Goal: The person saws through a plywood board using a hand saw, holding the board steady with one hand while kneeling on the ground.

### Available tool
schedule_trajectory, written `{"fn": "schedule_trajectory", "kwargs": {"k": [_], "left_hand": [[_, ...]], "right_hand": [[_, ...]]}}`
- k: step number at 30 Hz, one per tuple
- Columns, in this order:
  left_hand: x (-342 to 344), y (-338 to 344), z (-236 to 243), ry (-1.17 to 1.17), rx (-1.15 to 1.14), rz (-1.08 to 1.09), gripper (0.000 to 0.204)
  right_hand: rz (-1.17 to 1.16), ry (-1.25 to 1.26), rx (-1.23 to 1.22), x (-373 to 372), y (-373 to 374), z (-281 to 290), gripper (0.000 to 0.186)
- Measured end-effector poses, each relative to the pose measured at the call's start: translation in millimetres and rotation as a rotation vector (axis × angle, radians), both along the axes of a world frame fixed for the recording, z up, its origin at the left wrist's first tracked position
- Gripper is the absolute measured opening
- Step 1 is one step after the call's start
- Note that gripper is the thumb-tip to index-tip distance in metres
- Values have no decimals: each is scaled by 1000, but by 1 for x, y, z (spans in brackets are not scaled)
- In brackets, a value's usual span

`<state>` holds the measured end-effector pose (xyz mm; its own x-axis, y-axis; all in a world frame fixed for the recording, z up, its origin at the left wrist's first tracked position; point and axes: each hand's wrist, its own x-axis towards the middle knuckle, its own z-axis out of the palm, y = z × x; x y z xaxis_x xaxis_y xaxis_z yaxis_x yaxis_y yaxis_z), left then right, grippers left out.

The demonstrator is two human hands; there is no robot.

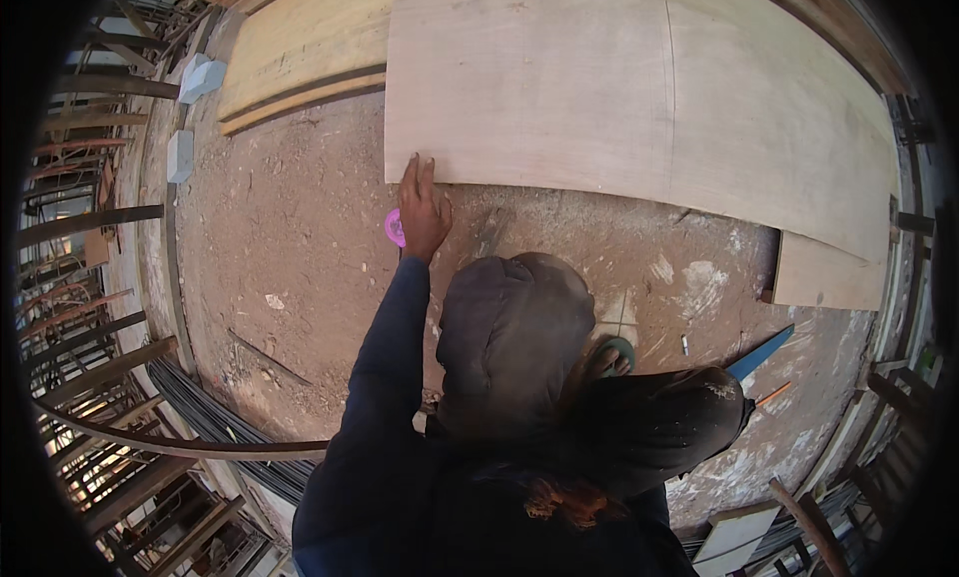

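My left hand (425, 215) reaches forward with two fingers stretched out onto the near left corner of a pale plywood sheet (529, 87). The rest of its fingers are partly hidden. A round pink object (394, 227) shows beside that wrist, partly covered by the hand; its kind is unclear. Across the sheet, right of its middle, runs a thin dark line from far edge to near edge. My right hand is not visible. A reddish-brown patch (574, 502) shows on my dark clothing, too dim to make out.
A blue saw-like blade (761, 352), an orange stick (772, 393) and a small white stick (684, 345) lie right of my sandalled foot (611, 357). Yellow boards (310, 42) lie far left, near pale blocks (180, 157). Black rods (215, 412) and timber bars edge the left.
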<state>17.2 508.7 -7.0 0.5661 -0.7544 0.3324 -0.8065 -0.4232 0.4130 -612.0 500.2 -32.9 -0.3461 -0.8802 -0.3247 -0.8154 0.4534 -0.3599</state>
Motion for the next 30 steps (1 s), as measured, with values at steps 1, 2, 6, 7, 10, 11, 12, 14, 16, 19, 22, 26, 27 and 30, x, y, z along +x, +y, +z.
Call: {"fn": "schedule_trajectory", "kwargs": {"k": [1,2,6,7,10,11,12,14,16,19,22,26,27,30], "left_hand": [[0,28,4,-21,-41,173,69],[0,27,0,-37,-115,282,64],[-2,87,-32,398,-417,580,51],[-4,97,-37,506,-402,596,44],[-26,99,-46,697,-324,516,38],[-35,94,-51,781,-232,430,37],[-42,94,-59,784,-241,410,37],[-50,100,-69,672,59,358,45],[-65,69,-67,588,202,279,51],[-92,27,-40,411,490,121,63],[-89,34,-54,278,579,23,69],[-93,8,-47,249,660,-131,57],[-97,-9,-38,209,674,-233,52],[-107,-53,-31,185,562,-373,50]], "right_hand": [[55,-25,15,8,-10,2,84],[38,-31,-3,3,-12,2,83],[79,-72,26,6,-29,-5,79],[90,-87,33,5,-29,-7,78],[91,-112,36,-3,-25,-14,76],[91,-115,42,-5,-22,-17,75],[100,-125,44,-5,-23,-18,74],[159,-147,65,2,-28,-26,73],[149,-158,68,-1,-28,-26,71],[131,-175,80,-6,-31,-24,69],[195,-210,113,2,-49,-21,66],[298,-239,144,12,-80,-17,64],[312,-242,142,12,-86,-12,63],[433,-270,131,34,-113,0,61]]}}
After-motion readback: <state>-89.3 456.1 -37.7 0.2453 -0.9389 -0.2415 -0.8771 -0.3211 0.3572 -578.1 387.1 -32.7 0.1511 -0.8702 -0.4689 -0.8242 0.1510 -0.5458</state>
